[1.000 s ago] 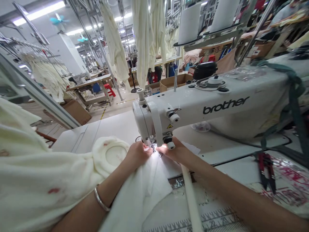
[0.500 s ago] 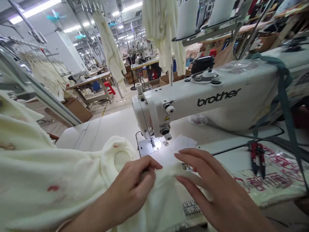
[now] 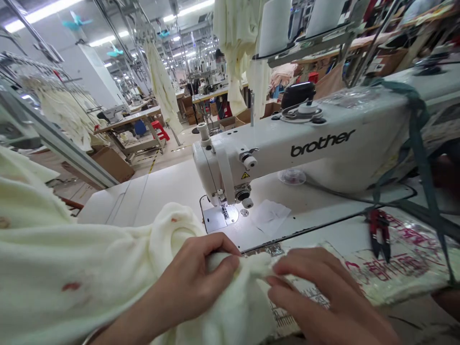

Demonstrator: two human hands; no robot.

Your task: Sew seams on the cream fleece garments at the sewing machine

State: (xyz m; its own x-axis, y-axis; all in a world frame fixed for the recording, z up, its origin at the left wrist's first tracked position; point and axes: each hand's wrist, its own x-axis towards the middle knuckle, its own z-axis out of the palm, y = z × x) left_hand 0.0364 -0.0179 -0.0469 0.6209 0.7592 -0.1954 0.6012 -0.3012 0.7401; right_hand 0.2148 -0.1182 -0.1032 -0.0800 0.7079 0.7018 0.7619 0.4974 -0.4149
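A cream fleecy garment (image 3: 118, 254) with reddish marks spreads from the left across the front of the sewing machine table. My left hand (image 3: 201, 278) pinches a folded edge of it between thumb and fingers. At the fold's right end, my right hand (image 3: 319, 292) has its thumb and fingertips drawn together on the cloth; this hand is slightly blurred. Just beyond both hands is the white sewing machine (image 3: 230, 163), its lit needle plate (image 3: 215, 218) bare of the garment. A ring-like opening of the garment lies left of my left hand.
Red-handled thread snips (image 3: 379, 235) lie on the plastic-covered, printed area at right. A scrap of white paper (image 3: 271, 215) and a small clear dish (image 3: 292, 176) sit by the machine. Green strips (image 3: 419, 129) hang over its arm. Thread cones (image 3: 275, 28) stand above.
My right hand has moved down a little and its thumb and fingers have closed toward the fabric edge. The fold between my hands has bunched and lowered. My left hand keeps its pinch.
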